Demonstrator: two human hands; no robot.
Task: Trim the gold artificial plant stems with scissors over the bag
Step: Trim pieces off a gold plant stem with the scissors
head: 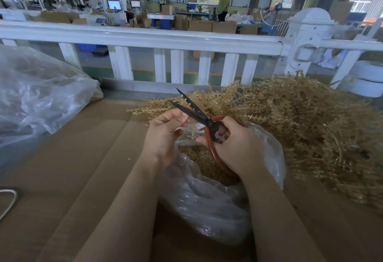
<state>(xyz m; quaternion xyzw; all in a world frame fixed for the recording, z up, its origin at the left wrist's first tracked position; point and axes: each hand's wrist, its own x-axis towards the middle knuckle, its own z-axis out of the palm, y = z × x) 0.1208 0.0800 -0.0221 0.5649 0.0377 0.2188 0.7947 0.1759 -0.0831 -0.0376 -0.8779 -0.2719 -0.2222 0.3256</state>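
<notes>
Pinching gold stem (187, 120), left hand (163, 135); right hand (234, 143) gripping scissors (199, 114), blades parted, above bag (207, 199).

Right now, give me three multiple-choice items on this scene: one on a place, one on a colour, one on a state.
1. Where is the big heap of gold stems?
A. right of the hands
B. inside the bag
C. on the white railing

2. What colour are the scissors' handles?
A. blue
B. red-brown
C. yellow

3. How do the scissor blades stand?
A. shut tight
B. spread apart
C. hidden in the bag

Answers:
1. A, the heap lies on the table to the right of the right hand.
2. B, red-brown loops run through that hand.
3. B, the two dark tips are parted above the stem pinched by the left hand, over the open bag.
</notes>
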